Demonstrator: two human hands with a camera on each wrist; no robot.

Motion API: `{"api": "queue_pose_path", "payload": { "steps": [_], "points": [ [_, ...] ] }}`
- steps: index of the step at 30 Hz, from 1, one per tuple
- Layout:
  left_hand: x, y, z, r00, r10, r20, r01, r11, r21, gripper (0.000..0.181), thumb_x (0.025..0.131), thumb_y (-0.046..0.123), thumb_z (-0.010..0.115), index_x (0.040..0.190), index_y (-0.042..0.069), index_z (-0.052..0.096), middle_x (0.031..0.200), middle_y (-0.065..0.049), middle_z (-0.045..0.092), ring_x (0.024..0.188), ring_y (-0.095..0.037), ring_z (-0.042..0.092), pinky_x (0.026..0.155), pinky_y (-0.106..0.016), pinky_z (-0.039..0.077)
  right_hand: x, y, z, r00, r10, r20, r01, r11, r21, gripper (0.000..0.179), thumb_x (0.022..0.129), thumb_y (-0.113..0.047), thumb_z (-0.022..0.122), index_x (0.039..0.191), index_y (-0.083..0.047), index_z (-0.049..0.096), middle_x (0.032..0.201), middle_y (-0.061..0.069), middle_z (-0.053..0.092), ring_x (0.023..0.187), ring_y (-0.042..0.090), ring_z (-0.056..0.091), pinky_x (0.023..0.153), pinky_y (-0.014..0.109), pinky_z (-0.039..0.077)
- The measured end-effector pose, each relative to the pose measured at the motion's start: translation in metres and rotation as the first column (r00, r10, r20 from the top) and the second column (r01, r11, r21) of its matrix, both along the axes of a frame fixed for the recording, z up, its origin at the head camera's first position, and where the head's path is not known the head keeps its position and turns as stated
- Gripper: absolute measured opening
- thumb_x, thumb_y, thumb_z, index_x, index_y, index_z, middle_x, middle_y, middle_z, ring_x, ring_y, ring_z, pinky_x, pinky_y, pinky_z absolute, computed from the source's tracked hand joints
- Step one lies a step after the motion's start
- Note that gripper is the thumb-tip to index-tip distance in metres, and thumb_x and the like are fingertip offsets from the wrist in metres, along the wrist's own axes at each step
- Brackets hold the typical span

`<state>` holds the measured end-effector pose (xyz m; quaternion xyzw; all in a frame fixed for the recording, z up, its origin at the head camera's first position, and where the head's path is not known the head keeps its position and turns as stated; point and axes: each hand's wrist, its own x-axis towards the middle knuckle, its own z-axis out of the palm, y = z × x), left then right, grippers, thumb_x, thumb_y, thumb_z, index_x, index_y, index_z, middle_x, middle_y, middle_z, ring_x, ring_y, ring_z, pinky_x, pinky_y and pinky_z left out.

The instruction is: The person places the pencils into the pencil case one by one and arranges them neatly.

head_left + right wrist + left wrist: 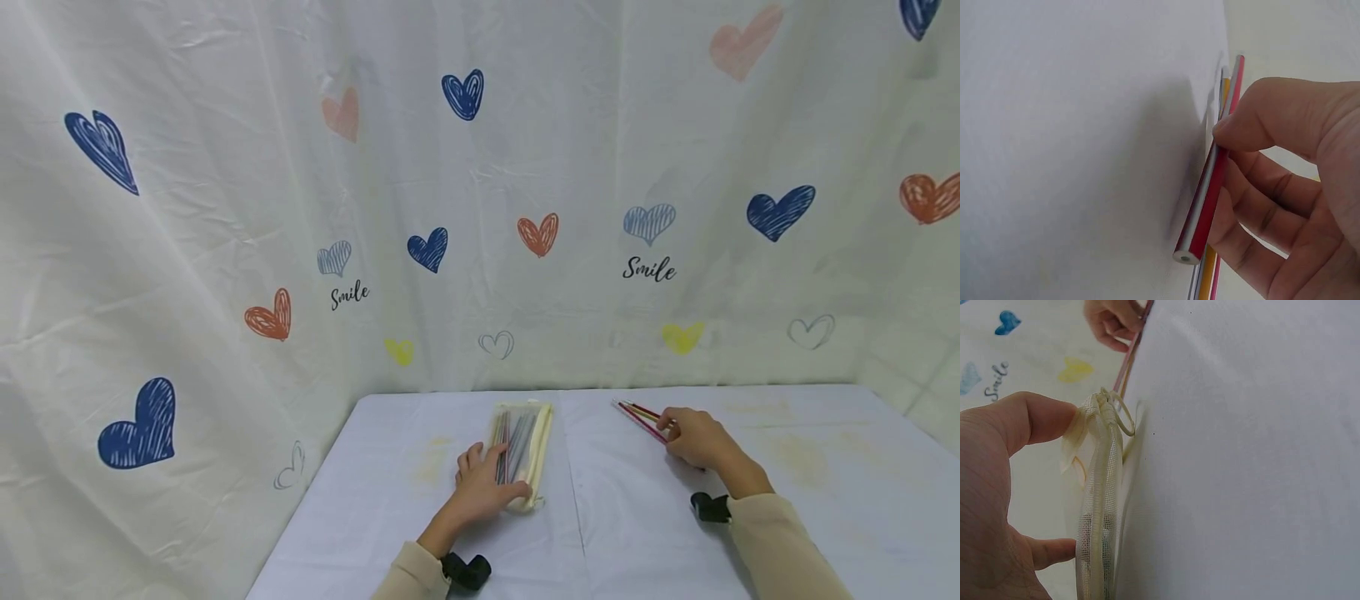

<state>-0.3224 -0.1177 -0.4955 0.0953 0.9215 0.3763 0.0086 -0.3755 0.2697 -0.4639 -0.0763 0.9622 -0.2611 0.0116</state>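
Observation:
A cream zip pouch (542,450) with a see-through mesh front lies on the left half of the table, several pencils showing inside. My left hand (480,487) rests over its near part, fingers spread. In the left wrist view the thumb touches the corner of the pouch (1100,487) beside a small pull loop, and another finger touches the mesh. To the right, my right hand (696,437) pinches a red-and-silver pencil (1204,206) between thumb and fingers. Beneath it, partly hidden, are a yellow pencil (1209,269) and another red one.
A white cloth covers the table (630,517). Behind it hangs a white curtain (570,333) printed with hearts and the word Smile. Black devices (467,572) are worn at both wrists, below beige sleeves.

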Motion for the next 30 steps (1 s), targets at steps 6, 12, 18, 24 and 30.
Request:
{"api": "queue_pose_path", "payload": {
  "steps": [6,12,18,24,30],
  "points": [
    [0.000,0.000,0.000,1.000,-0.003,-0.001,0.003,1.000,0.007,0.090,0.075,0.049,0.074,0.152,0.012,0.045,0.160,-0.030,0.022,0.147,-0.045,0.016,0.113,-0.070,0.020,0.001,-0.003,0.003,1.000,0.012,-0.028,-0.015,0.996,-0.093,0.033,0.082,-0.002,0.070,0.115,0.000,0.064,0.088,0.008,0.059,0.073,0.020,0.055,0.060,0.033,0.045],
    [-0.001,0.000,-0.001,1.000,-0.012,-0.005,0.012,1.000,0.010,0.090,0.075,0.050,0.073,0.152,0.012,0.045,0.159,-0.031,0.023,0.147,-0.046,0.017,0.113,-0.071,0.020,0.001,-0.006,0.005,1.000,0.001,0.022,0.003,0.986,-0.169,0.040,0.086,-0.004,0.070,0.125,0.001,0.060,0.091,0.009,0.059,0.074,0.021,0.056,0.062,0.034,0.048],
    [-0.001,0.000,0.000,1.000,-0.011,-0.001,0.011,1.000,0.015,0.090,0.074,0.049,0.074,0.151,0.011,0.046,0.159,-0.030,0.023,0.147,-0.046,0.017,0.113,-0.071,0.019,0.000,-0.009,0.007,1.000,-0.003,0.025,0.009,0.973,-0.231,0.043,0.087,-0.005,0.071,0.127,0.003,0.058,0.091,0.010,0.061,0.072,0.020,0.060,0.063,0.034,0.052],
    [-0.001,0.000,0.001,1.000,-0.008,0.005,0.008,1.000,0.009,0.090,0.075,0.050,0.074,0.151,0.013,0.046,0.160,-0.030,0.022,0.147,-0.045,0.017,0.114,-0.070,0.019,0.000,-0.012,0.007,1.000,0.001,0.031,0.009,0.954,-0.301,0.043,0.087,-0.002,0.070,0.127,0.004,0.058,0.090,0.009,0.061,0.073,0.019,0.062,0.064,0.034,0.055],
    [-0.001,0.001,0.002,1.000,-0.011,0.003,0.011,1.000,0.018,0.089,0.076,0.049,0.074,0.151,0.012,0.046,0.159,-0.030,0.023,0.146,-0.046,0.018,0.113,-0.071,0.019,0.002,-0.015,0.008,0.999,-0.003,0.053,0.023,0.923,-0.385,0.043,0.089,-0.001,0.067,0.129,0.006,0.055,0.091,0.011,0.060,0.074,0.020,0.064,0.068,0.036,0.058]
  ]
}}
